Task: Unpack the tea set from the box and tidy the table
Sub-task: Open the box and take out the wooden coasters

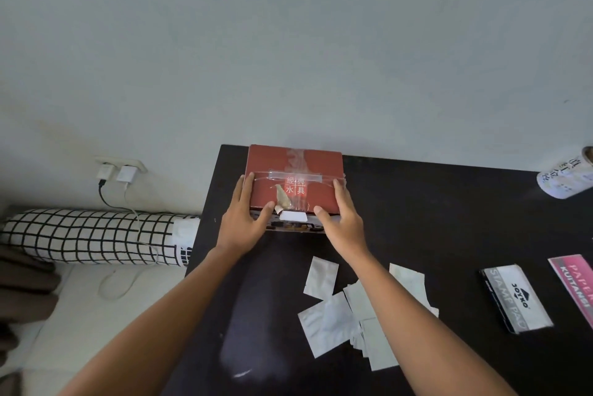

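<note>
Presently, head view: red box (295, 184) sits at the far left corner of the dark counter (417, 203), lid on, taped across. Left hand (245, 219) and right hand (341, 219) clasp its sides, thumbs on the front edge, likely steadying it to lift the lid. White packets (340, 312) lie scattered nearer, untidied.

Left hand (243, 222) and right hand (342, 219) grip the taped red box (290, 171) at the desk's (417, 203) far left corner.
</note>
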